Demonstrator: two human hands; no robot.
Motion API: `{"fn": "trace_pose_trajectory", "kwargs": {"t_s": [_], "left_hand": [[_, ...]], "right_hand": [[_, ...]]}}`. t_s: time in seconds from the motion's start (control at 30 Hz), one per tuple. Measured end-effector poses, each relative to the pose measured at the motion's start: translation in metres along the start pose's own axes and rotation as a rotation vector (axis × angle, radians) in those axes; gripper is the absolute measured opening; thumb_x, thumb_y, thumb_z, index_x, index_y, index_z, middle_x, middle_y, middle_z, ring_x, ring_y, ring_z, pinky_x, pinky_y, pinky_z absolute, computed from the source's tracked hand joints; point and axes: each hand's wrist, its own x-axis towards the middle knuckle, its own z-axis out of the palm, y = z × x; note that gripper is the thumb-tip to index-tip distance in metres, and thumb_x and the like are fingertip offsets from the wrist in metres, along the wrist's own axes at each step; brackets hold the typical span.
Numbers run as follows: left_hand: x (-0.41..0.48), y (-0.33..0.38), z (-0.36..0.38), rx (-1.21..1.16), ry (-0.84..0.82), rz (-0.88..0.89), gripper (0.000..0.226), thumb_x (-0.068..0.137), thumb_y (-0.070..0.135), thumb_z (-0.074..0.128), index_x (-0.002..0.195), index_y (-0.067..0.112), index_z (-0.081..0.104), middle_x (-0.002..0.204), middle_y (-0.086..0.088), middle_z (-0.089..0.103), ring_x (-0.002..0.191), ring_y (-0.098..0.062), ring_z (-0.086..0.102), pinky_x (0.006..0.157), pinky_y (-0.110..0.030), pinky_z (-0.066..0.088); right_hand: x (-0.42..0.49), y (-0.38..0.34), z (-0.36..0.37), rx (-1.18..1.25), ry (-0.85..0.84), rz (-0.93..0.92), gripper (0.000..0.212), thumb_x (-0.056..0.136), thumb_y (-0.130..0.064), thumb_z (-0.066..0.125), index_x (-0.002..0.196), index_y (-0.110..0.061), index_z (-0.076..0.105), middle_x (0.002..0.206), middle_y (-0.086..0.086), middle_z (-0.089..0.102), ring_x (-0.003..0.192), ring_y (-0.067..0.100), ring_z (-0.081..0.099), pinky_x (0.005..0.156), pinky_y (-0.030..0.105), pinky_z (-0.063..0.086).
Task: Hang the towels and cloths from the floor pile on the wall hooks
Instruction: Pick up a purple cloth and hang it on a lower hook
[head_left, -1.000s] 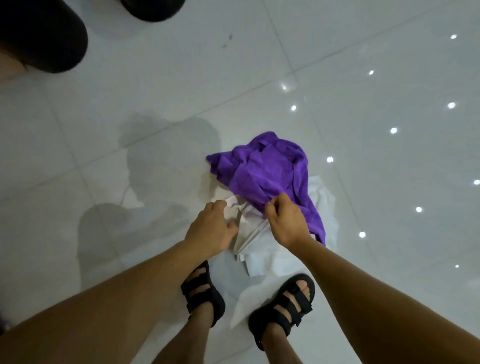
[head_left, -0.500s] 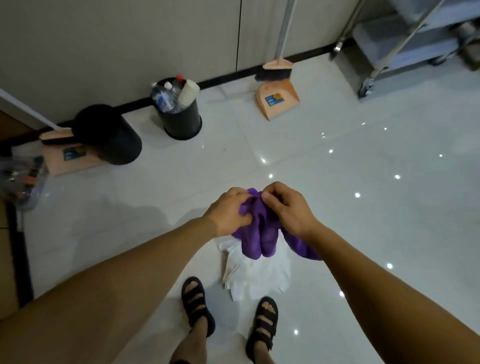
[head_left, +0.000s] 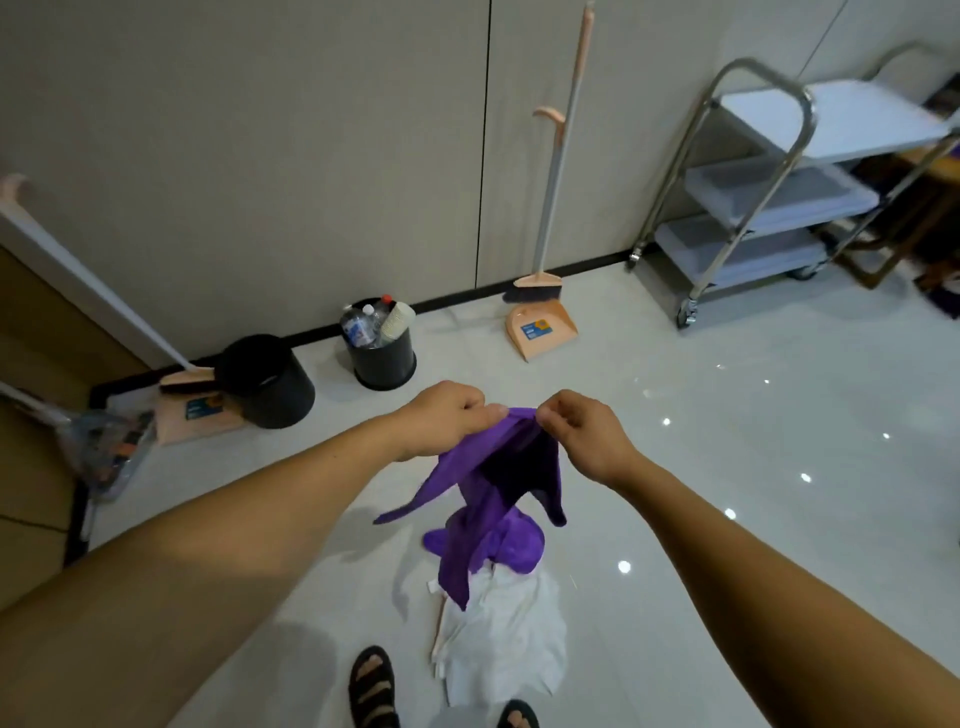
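Observation:
A purple cloth (head_left: 493, 478) hangs in the air in front of me, pinched along its top edge by both hands. My left hand (head_left: 441, 421) grips the edge on the left and my right hand (head_left: 582, 431) grips it a short way to the right. The cloth's lower end dangles down to the floor pile. In that pile lie a second purple cloth (head_left: 511, 545) and white cloths (head_left: 506, 639), just ahead of my sandalled feet. No wall hook for towels is visible in this view.
Two black bins (head_left: 272, 382) (head_left: 382, 345) stand by the wall, the second one full of bottles and cups. A peach broom with its dustpan (head_left: 540, 325) leans on the wall. A steel trolley (head_left: 753, 208) stands at the right, another dustpan (head_left: 195, 413) at the left.
Both hands rose from the floor pile with the purple cloth, then spread its top edge apart. My view tilted up from the floor to the wall.

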Motion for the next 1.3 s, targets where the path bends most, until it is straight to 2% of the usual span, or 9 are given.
{"fn": "trace_pose_trajectory", "kwargs": {"t_s": [0.17,0.3,0.43,0.57,0.67,0.77,0.97,1.13,1.3], "left_hand": [[-0.019,0.064,-0.018,-0.351,0.199,0.004,0.041,0.093,0.037,0.057,0.059,0.022,0.040,0.059,0.001,0.037,0.061,-0.018,0.036,0.061,-0.034,0.031],[-0.038,0.110,-0.039,-0.690,0.372,-0.021,0.027,0.094,0.021,0.055,0.068,0.016,0.051,0.057,-0.002,0.052,0.056,-0.018,0.051,0.058,-0.027,0.043],[-0.057,0.147,-0.068,-1.032,0.559,-0.041,0.022,0.091,0.009,0.053,0.070,0.012,0.048,0.058,-0.007,0.045,0.052,-0.020,0.049,0.052,-0.026,0.046],[-0.080,0.163,-0.085,-1.191,0.602,0.057,0.017,0.090,0.008,0.057,0.073,0.009,0.052,0.062,-0.009,0.049,0.055,-0.020,0.053,0.053,-0.029,0.052],[-0.099,0.154,-0.093,-1.118,0.539,0.150,0.017,0.087,0.020,0.061,0.072,0.014,0.060,0.068,-0.006,0.060,0.062,-0.021,0.061,0.061,-0.033,0.055],[-0.118,0.128,-0.099,-0.974,0.437,0.111,0.020,0.079,0.039,0.069,0.085,0.020,0.067,0.083,-0.003,0.065,0.079,-0.020,0.064,0.075,-0.036,0.053],[-0.134,0.096,-0.088,-0.420,0.011,0.041,0.084,0.063,0.031,0.084,0.137,0.025,0.044,0.136,-0.001,0.053,0.124,-0.026,0.047,0.107,-0.050,0.035],[-0.139,0.115,-0.076,-0.355,0.065,0.052,0.057,0.062,0.024,0.088,0.113,0.025,0.064,0.097,0.015,0.073,0.090,-0.005,0.065,0.065,-0.014,0.051],[-0.144,0.136,-0.084,-0.528,0.216,0.112,0.027,0.083,0.013,0.068,0.110,0.012,0.064,0.101,-0.009,0.072,0.087,-0.021,0.070,0.073,-0.031,0.058]], "right_hand": [[-0.020,-0.035,-0.009,0.220,-0.060,-0.079,0.040,0.082,-0.059,0.064,0.101,-0.024,0.056,0.094,-0.010,0.065,0.086,0.006,0.062,0.076,0.027,0.051],[-0.036,-0.060,-0.011,0.257,-0.230,-0.154,0.081,0.057,-0.063,0.083,0.126,-0.046,0.044,0.117,-0.023,0.060,0.106,0.001,0.061,0.087,0.023,0.053],[-0.050,-0.078,-0.009,0.196,-0.220,-0.221,0.068,0.060,-0.056,0.084,0.107,-0.071,0.037,0.109,-0.035,0.057,0.101,-0.005,0.059,0.079,0.013,0.049],[-0.049,-0.093,-0.017,0.168,-0.015,-0.154,0.018,0.092,-0.037,0.061,0.108,-0.030,0.061,0.103,-0.002,0.066,0.096,0.022,0.062,0.087,0.040,0.052],[-0.051,-0.120,-0.044,0.219,0.026,-0.173,0.017,0.094,-0.032,0.056,0.082,-0.022,0.063,0.078,-0.007,0.064,0.073,0.009,0.060,0.066,0.019,0.047],[-0.052,-0.157,-0.075,0.271,0.011,-0.330,0.021,0.090,-0.018,0.056,0.087,0.003,0.060,0.073,0.012,0.057,0.070,0.014,0.052,0.063,0.029,0.042],[-0.056,-0.224,-0.110,0.491,-0.120,-0.334,0.014,0.088,-0.022,0.062,0.077,-0.016,0.067,0.067,-0.001,0.068,0.062,0.013,0.065,0.060,0.026,0.052],[-0.056,-0.270,-0.113,0.582,-0.137,-0.437,0.020,0.089,-0.018,0.057,0.069,-0.014,0.062,0.060,-0.001,0.062,0.056,0.012,0.060,0.055,0.025,0.046],[-0.044,-0.280,-0.110,0.681,-0.018,-0.448,0.029,0.084,-0.039,0.070,0.095,-0.012,0.068,0.083,0.003,0.073,0.077,0.018,0.071,0.065,0.025,0.057]]}}
